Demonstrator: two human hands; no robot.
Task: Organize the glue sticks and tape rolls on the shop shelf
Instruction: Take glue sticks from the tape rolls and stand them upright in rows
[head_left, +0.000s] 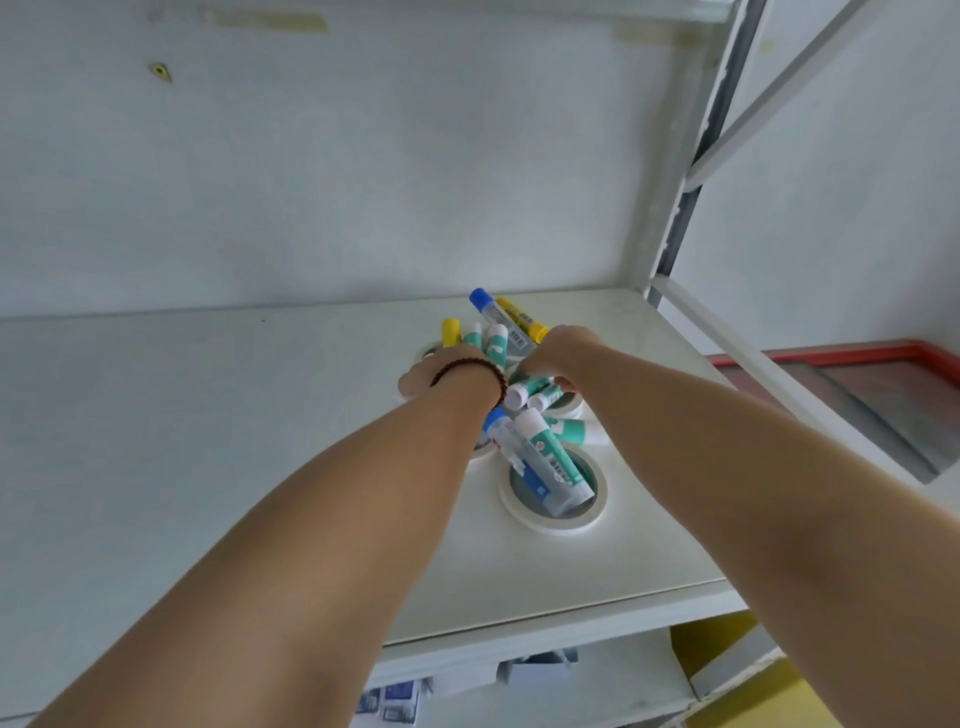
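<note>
Glue sticks (524, 457) were seen heaped over white tape rolls (552, 512) on the shelf (208, 415). A teal stick (530, 391) behind the nearest roll was pinched by the right hand (563, 353); the left hand (436, 371), beside it, had an unreadable grip.

No wording could be read anywhere. The blue-capped glue stick (497, 315) at the back of the shelf (208, 415) carried a barcode, its digits too small to make out. The large teal-and-white glue stick (550, 460) lying across a tape roll (553, 519) bore printed characters (blurred beyond reading).
</note>
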